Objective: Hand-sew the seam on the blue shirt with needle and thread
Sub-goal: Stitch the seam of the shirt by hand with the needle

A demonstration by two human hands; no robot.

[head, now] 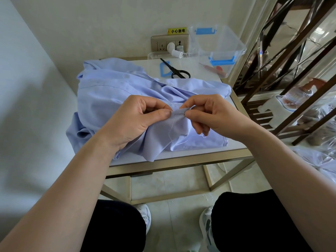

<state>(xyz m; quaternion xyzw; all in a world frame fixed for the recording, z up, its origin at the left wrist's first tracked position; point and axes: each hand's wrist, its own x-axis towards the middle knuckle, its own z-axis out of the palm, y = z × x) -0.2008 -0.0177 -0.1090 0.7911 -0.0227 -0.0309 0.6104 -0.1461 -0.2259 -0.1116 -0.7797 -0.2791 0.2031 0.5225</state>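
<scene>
The blue shirt (112,91) lies heaped on the table (234,148). The left hand (140,119) pinches its seam fold. At that hand's 3 o'clock, the right hand (209,115) pinches the needle (180,114). Thread (171,131) dangles at the needle's 6 o'clock.

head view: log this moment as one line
step: stitching seam | left hand: pinches shirt fold | right hand: pinches needle at seam | thread: hangs loose | scissors: on table behind shirt

shirt (116,88) on table (181,160), scissors (177,70) and box (218,44) behind
</scene>
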